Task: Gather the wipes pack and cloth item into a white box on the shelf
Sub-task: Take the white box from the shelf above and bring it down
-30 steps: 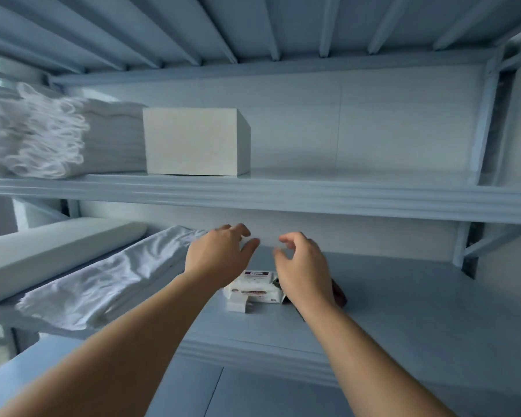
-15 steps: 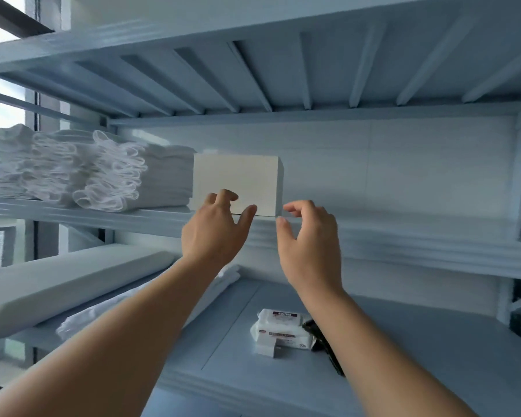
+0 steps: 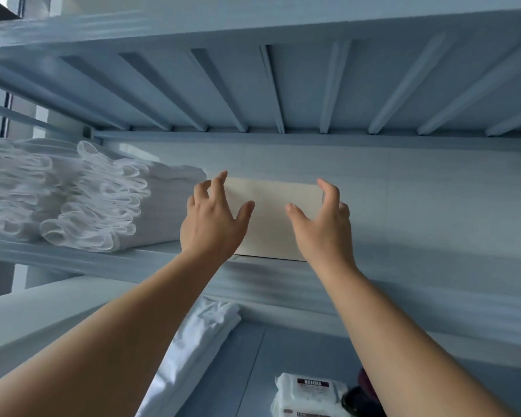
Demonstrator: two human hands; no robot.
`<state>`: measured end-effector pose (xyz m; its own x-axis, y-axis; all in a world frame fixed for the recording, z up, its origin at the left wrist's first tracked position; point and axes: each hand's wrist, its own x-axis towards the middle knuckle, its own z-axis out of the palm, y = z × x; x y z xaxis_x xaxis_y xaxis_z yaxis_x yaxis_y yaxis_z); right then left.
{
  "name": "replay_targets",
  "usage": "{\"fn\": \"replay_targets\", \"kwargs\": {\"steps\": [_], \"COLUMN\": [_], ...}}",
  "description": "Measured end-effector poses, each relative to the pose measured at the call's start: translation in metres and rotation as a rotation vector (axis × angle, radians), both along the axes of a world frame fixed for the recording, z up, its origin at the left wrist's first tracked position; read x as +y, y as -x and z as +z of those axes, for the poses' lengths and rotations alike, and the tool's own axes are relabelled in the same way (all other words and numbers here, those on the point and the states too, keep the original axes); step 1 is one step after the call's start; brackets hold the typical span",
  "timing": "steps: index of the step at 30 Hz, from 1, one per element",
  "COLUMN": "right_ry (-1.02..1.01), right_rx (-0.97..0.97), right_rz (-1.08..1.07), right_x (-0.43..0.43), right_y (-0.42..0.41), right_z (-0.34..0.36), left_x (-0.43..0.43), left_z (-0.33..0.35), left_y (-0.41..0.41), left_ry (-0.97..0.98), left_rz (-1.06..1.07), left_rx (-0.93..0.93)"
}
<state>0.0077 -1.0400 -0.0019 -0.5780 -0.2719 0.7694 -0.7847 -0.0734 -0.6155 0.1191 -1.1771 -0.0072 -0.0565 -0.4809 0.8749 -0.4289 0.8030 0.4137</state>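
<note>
Box point(image 3: 271, 218): it stands on the upper shelf point(image 3: 403, 284), just right of the stacked towels point(image 3: 97, 200), its front face square to the person. The left hand point(image 3: 211, 224) and right hand point(image 3: 322, 227) are raised to either side of it, each grip wide, fingers spread and thumbs turned inward, holding nothing. Whether any fingertip touches the card yet I cannot tell. The spacing matches the box's width, so this looks like a two-handed reach to clamp its sides and draw it off the shelf. The wipes point(image 3: 309, 395) lie on the lower shelf point(image 3: 253, 371), with a dark item point(image 3: 363, 398) just beside them, likely the cloth. Neither is in the box, so the gathering seems barely begun. A folded white sheet point(image 3: 205, 335) lies left of them.
</note>
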Motion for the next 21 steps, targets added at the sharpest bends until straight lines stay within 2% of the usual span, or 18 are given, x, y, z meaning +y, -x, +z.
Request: {"fn": "replay_targets", "kwargs": {"steps": [7, 11, 21], "right_ry": [-0.073, -0.089, -0.044], "right_rx": [-0.110, -0.175, -0.146], "right_rz": [-0.130, -0.116, -0.206], "right_x": [-0.042, -0.048, -0.050], "right_y": [0.009, 0.018, 0.012], "right_z": [0.020, 0.024, 0.024], "left_x": [-0.034, -0.045, -0.042], "left_z": [0.020, 0.026, 0.027], "left_y": [0.015, 0.024, 0.020], "left_ry": [-0.089, -0.193, -0.197], "left_rz": [-0.152, -0.222, -0.289], "left_rx": [0.006, -0.013, 0.055]}}
